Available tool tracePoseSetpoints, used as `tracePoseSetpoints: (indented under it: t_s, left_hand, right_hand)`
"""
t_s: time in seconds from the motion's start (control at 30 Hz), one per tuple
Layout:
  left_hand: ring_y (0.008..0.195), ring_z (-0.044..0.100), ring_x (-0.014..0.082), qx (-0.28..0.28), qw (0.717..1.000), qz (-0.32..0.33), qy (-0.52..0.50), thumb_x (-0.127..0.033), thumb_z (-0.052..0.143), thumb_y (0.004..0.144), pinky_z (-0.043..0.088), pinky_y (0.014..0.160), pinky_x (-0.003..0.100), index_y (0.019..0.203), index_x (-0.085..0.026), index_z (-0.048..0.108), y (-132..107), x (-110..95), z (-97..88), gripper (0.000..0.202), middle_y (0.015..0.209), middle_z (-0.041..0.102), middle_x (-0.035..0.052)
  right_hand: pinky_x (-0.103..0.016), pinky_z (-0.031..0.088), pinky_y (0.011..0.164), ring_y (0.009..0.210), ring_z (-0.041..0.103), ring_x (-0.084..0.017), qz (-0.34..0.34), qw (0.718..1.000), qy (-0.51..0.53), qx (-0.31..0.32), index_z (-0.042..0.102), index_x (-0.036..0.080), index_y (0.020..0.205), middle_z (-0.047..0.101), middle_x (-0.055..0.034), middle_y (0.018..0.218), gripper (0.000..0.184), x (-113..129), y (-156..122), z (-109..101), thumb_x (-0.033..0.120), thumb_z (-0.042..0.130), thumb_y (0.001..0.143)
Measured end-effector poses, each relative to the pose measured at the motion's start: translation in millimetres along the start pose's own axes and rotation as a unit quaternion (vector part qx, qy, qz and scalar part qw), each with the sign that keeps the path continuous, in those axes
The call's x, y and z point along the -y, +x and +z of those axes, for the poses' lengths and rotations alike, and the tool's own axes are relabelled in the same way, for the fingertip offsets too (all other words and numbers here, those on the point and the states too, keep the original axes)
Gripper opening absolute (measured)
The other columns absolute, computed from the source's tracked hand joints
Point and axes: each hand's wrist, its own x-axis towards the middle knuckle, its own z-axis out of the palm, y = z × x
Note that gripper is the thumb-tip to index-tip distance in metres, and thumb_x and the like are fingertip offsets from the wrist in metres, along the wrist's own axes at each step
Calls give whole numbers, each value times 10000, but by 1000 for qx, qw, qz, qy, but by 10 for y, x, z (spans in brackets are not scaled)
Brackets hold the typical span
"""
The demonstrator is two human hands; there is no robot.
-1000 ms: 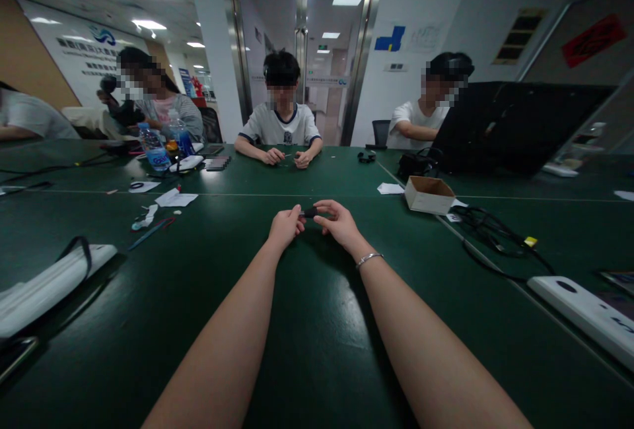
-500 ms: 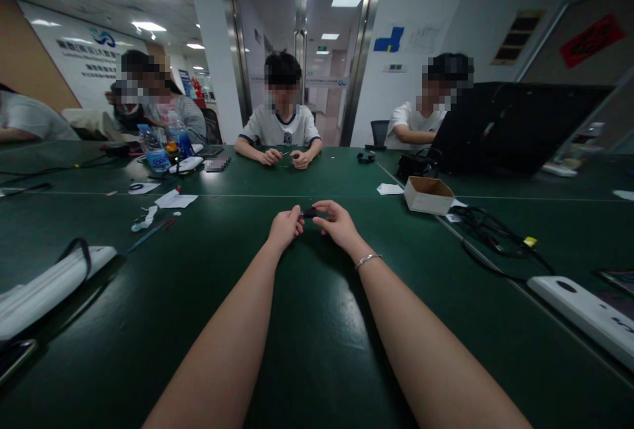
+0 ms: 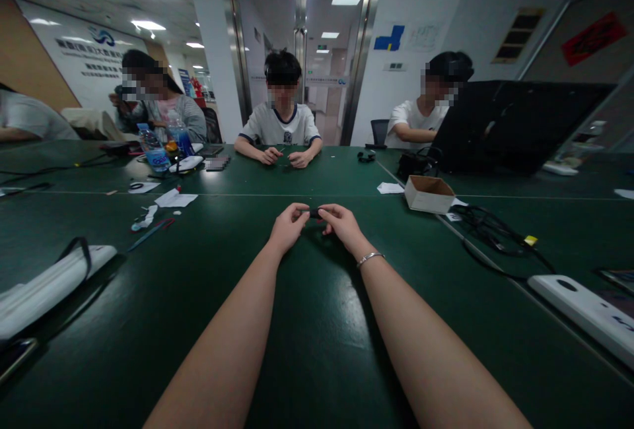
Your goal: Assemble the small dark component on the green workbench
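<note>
A small dark, elongated object [image 3: 314, 213] spans the gap between my two hands, above the green table [image 3: 317, 323]. My left hand [image 3: 288, 228] pinches its left end between thumb and fingers. On its right end, the thumb and forefinger of my right hand [image 3: 343, 226] are closed, with the other fingers curled below. A silver bracelet [image 3: 370, 259] circles my right wrist. Fingers cover both ends of the dark object, so its exact kind cannot be made out.
A small open box [image 3: 429, 195] stands right of my hands, near tangled black cables [image 3: 488, 231] and a white power strip [image 3: 584, 310]. At left lie paper scraps [image 3: 176, 198], a blue pen-like tool [image 3: 148, 235] and a long white object [image 3: 59, 284]. A person [image 3: 282, 125] sits opposite.
My left fingers have shifted from a fist-like hold to a pinch on the dark object's left end. My right thumb and forefinger have closed in, and less of the object shows.
</note>
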Motion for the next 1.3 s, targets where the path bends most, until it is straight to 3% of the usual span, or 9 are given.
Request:
tracePoseSetpoints:
  t_s: [0.17,0.3,0.4,0.57,0.73,0.9,1.03,1.17,1.3]
  left_hand:
    - [580,537,116,-4,1000,-18,-18,-380,446,931,383,449,174,1139,-184,591,14,6,5,320,704,581,19]
    - [758,591,133,-13,1000,17,-15,-231,587,841,447,536,167,1175,-192,583,8,-2,-7,336,911,627,59]
    - [827,605,147,-29,999,-2,-33,-217,634,805,470,569,177,1194,-194,578,2,-35,-8,394,1033,627,82]
    - [641,558,123,-7,999,-45,-17,-319,491,902,415,498,179,1021,-151,661,10,-49,1,267,774,627,57]
    - [756,585,131,-19,1000,2,-19,-195,612,775,448,553,181,1131,-192,630,-1,-33,-12,356,974,633,63]
    - [608,534,111,-7,999,-16,-30,-331,531,866,408,515,187,1093,-159,630,13,4,-2,301,741,590,32]
    - [651,553,107,-20,999,-6,-29,-264,576,818,407,515,176,1110,-179,625,28,21,3,308,826,601,31]
    - [569,518,103,-17,998,-35,-47,-313,492,881,396,485,184,1090,-160,622,22,-6,-1,290,718,576,18]
    - [660,561,121,-25,998,-36,-41,-259,536,840,415,501,180,1104,-178,622,15,-30,0,289,786,601,26]
  right_hand:
    - [-184,459,414,411,512,-71,-6,1000,-3,16,661,144,959,683,-29,699,345,8,-11,-10,378,786,739]
    - [-192,469,421,406,511,-70,-4,1000,2,17,651,145,965,687,-29,703,383,-17,5,-17,387,807,714]
    - [-188,462,417,400,508,-67,-3,1000,1,14,650,141,969,688,-29,703,402,-28,12,-18,399,810,705]
    - [-179,456,421,410,520,-69,-8,1000,2,18,658,136,960,689,-28,704,397,-23,3,-18,394,805,695]
    - [-180,447,416,403,513,-68,2,1000,1,16,662,136,962,689,-33,713,365,-17,-2,-19,368,788,711]
    - [-185,452,429,424,523,-72,1,1000,-6,19,673,144,964,695,-34,743,346,1,-15,-15,354,788,716]
    - [-184,444,429,424,518,-72,-2,1000,-2,26,672,141,971,698,-37,730,350,11,-22,-12,355,780,717]
    - [-184,441,432,431,524,-73,-6,1000,-1,30,673,145,971,697,-34,739,347,11,-25,-10,352,776,712]
    - [-191,446,438,437,529,-75,-11,999,-3,30,672,156,969,693,-27,759,347,7,-25,-14,358,780,709]
